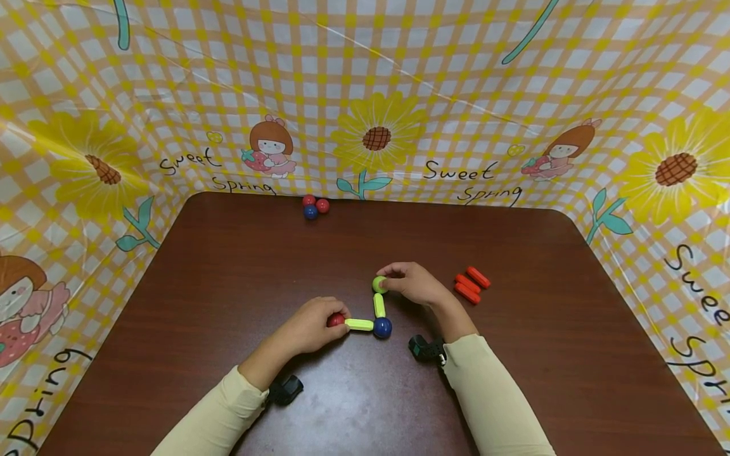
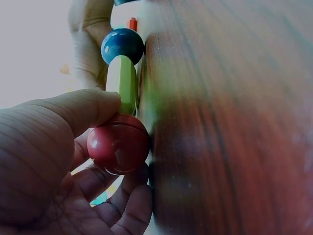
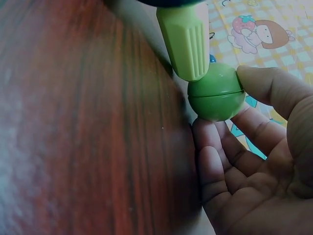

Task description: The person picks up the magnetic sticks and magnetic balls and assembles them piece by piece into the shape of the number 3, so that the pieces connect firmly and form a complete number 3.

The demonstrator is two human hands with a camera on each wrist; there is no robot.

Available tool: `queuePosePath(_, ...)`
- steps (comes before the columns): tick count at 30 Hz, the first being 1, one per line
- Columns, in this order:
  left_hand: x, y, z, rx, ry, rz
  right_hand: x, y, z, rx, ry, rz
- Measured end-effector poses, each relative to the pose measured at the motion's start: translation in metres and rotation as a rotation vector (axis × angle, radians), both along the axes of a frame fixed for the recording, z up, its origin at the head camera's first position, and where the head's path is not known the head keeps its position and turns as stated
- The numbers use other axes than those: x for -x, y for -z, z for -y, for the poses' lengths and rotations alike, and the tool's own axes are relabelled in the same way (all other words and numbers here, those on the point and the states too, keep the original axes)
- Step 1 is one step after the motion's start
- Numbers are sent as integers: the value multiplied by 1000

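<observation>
An L-shaped chain of balls and short rods lies on the table. At its corner sits a dark blue ball [image 1: 383, 327], joined by one yellow-green rod [image 1: 360, 325] to a red ball [image 2: 119, 145] and by a second yellow-green rod [image 1: 379, 305] to a green ball [image 3: 216, 92]. My left hand [image 1: 315, 323] grips the red ball, its thumb reaching onto the end of the rod. With thumb and fingers my right hand [image 1: 414, 283] pinches the green ball at the far end.
Several red rods [image 1: 472, 285] lie together right of my right hand. At the table's back edge, two red balls [image 1: 322, 206] and a blue ball [image 1: 310, 212] are clustered. A checked, patterned cloth [image 1: 376, 76] rises around the brown table [image 1: 245, 253].
</observation>
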State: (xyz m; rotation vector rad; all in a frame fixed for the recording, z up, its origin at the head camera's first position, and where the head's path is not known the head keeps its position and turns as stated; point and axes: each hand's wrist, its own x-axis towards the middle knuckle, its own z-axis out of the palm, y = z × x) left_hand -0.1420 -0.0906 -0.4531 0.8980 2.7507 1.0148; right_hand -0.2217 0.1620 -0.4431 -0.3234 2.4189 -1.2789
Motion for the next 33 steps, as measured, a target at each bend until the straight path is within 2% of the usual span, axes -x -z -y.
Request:
queuePosePath(10, 1, -2, -2, 15, 5, -7, 0, -1, -1, -15, -23, -4)
queuePosePath(14, 1, -3, -4, 22, -6, 10, 0, -1, -1, -5, -18, -7)
queuePosePath(20, 0, -11, -13, 47, -57, 66, 1, 2, -1, 16, -31, -12)
queuePosePath(24, -3, -17, -26, 79, -57, 75, 2, 4, -1, 15, -35, -14)
queuePosePath(27, -5, -20, -38, 108, -49, 66, 3, 4, -1, 11, -40, -12)
queuePosePath(33, -7, -16, -53, 173, -34, -10, 1, 4, 0, 9, -34, -2)
